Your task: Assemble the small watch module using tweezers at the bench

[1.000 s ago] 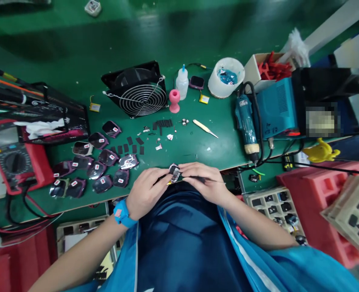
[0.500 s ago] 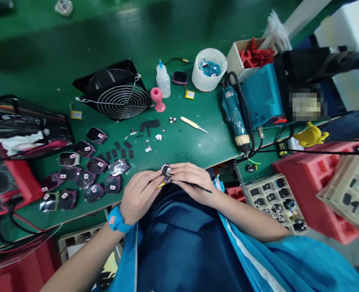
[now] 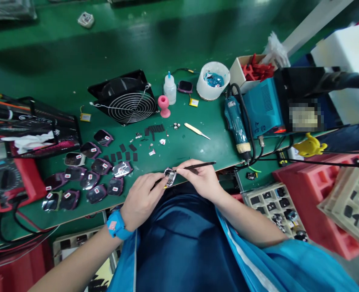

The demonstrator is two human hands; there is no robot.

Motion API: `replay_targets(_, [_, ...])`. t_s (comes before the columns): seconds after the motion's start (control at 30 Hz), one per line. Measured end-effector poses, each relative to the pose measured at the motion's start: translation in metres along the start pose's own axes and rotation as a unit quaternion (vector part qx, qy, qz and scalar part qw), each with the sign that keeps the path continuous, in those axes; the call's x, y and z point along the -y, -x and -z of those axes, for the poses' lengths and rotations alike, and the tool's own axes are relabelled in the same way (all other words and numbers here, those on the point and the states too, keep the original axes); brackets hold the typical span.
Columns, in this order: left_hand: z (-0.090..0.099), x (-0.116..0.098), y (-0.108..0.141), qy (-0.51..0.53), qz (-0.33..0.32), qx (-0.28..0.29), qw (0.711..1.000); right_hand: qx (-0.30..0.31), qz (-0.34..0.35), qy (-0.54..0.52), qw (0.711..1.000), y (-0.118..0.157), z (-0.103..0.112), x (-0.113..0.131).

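My left hand (image 3: 142, 197) pinches a small watch module (image 3: 169, 177) with a yellow tab at the near edge of the green bench (image 3: 197, 150). My right hand (image 3: 203, 178) holds thin black tweezers (image 3: 197, 165), their tip touching the module and their tail pointing right. A blue band (image 3: 116, 225) sits on my left wrist. Both hands hover over my blue coat just in front of the bench edge.
Several dark watch cases (image 3: 88, 170) lie at left beside a red multimeter (image 3: 6, 178). Behind stand a black fan (image 3: 125, 101), glue bottle (image 3: 169, 88), pink stand (image 3: 164, 106), white tub (image 3: 212, 80), blue screwdriver (image 3: 236, 121) and blue station (image 3: 263, 106). Part trays (image 3: 276, 205) sit lower right.
My right hand has turned the tweezers so their tail now lies above the hand, pointing right over the bench. The view has shifted slightly; the module stays between both hands.
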State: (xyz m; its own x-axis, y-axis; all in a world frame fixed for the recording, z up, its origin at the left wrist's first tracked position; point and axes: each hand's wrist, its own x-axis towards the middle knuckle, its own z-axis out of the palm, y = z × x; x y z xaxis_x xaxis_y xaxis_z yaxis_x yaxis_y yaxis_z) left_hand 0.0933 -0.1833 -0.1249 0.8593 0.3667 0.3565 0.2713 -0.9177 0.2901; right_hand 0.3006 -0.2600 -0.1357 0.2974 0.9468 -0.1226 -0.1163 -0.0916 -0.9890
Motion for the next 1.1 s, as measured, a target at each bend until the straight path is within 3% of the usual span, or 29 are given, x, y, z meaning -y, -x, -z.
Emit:
replay_targets(0.17, [-0.002, -0.001, 0.002, 0.002, 0.002, -0.017, 1.000, -0.030, -0.082, -0.089, 0.992, -0.008, 0.000, 0.004])
replay_targets(0.37, [-0.009, -0.010, 0.006, -0.012, 0.045, -0.034, 0.998, -0.065, -0.117, -0.186, 0.973, -0.014, 0.007, 0.011])
replay_targets(0.5, [-0.015, -0.020, 0.007, 0.011, 0.117, -0.052, 0.992, -0.131, -0.055, -0.187, 0.972, -0.025, 0.008, 0.011])
replay_targets(0.6, [-0.014, -0.022, 0.009, 0.059, 0.162, -0.060, 0.983, -0.157, 0.005, -0.128, 0.979, -0.036, 0.001, 0.007])
replay_targets(0.73, [0.000, -0.015, 0.012, 0.108, 0.179, -0.040, 0.977, -0.114, 0.043, -0.049, 0.991, -0.047, -0.006, 0.002])
replay_targets(0.87, [0.012, -0.005, 0.011, 0.142, 0.199, -0.037, 0.969, -0.049, 0.075, -0.009, 0.996, -0.051, 0.002, 0.000])
replay_targets(1.1, [0.008, 0.008, -0.014, 0.141, 0.178, -0.034, 0.973, -0.031, 0.166, 0.052, 0.984, -0.052, 0.021, -0.002])
